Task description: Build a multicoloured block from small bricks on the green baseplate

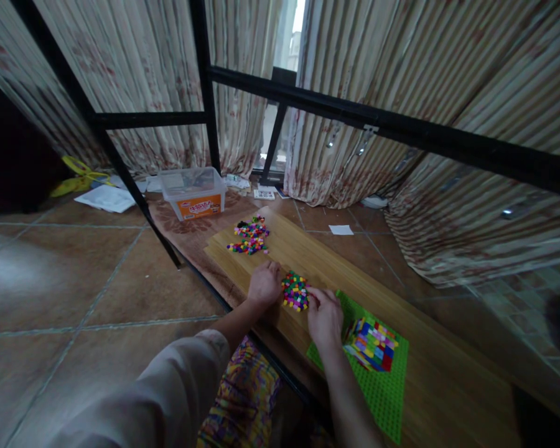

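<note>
A round pile of small colourful toy bricks [295, 291] lies on a wooden board between my two hands. My left hand [265, 284] rests at the pile's left edge with its fingers curled together. At the pile's right edge is my right hand [325, 316], thumb and fingers drawn together at the bricks. What either hand holds, if anything, is too small to make out. Just right of my right hand, a multicoloured brick block [376, 345] stands on a green studded baseplate [396, 398]. A second, looser heap of bricks [251, 236] lies farther up the board.
The wooden board [441, 367] lies inside a black metal frame [378, 121]. Beyond the loose heap stands a clear plastic tub [191, 186] with an orange label. Papers [340, 230] lie on the tiled floor, and patterned curtains [354, 62] hang behind.
</note>
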{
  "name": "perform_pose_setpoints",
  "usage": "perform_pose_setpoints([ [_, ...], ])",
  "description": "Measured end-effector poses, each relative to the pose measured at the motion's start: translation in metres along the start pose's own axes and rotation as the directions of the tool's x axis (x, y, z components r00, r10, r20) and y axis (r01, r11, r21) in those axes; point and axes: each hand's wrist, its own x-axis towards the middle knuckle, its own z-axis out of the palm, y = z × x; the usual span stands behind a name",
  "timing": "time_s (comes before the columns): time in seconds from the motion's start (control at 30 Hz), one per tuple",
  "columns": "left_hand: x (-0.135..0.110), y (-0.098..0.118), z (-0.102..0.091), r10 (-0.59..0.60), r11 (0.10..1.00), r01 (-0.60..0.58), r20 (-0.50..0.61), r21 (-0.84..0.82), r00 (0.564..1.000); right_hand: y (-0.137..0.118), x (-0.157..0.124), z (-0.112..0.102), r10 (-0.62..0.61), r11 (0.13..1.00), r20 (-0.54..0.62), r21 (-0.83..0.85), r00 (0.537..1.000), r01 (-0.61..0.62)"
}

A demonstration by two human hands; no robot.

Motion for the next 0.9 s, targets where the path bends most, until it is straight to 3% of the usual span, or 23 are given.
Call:
perform_pose_setpoints([
  [0.13,-0.001,0.0,0.0,-0.004,1.0,0.004,0.0,0.005,1.0,0.001,0.015,0.003,-0.015,0.989,0.13,-0.147,0.991,0.034],
  [0.37,-0.002,0.002,-0.002,-0.005,1.0,0.005,-0.003,-0.011,1.0,0.0,0.028,0.001,-0.02,0.98,0.215,-0.19,0.977,0.062],
  [0.67,-0.003,0.0,0.001,-0.007,0.994,0.001,-0.058,-0.106,0.998,-0.006,0.032,-0.011,-0.015,0.983,0.203,-0.179,0.979,0.052],
  [0.73,-0.002,-0.002,0.002,-0.01,0.989,-0.002,-0.085,-0.147,0.996,-0.008,0.023,-0.016,0.02,0.997,0.144,-0.07,0.989,-0.01],
  [0.8,-0.001,-0.004,0.002,-0.023,0.981,-0.001,-0.121,-0.195,0.992,-0.012,0.008,-0.021,0.091,0.974,0.067,0.202,0.994,-0.103],
  [0.9,-0.003,-0.003,-0.005,-0.048,0.967,-0.001,-0.183,-0.256,0.982,-0.02,-0.019,-0.028,0.215,0.751,0.042,0.631,0.976,-0.192],
])
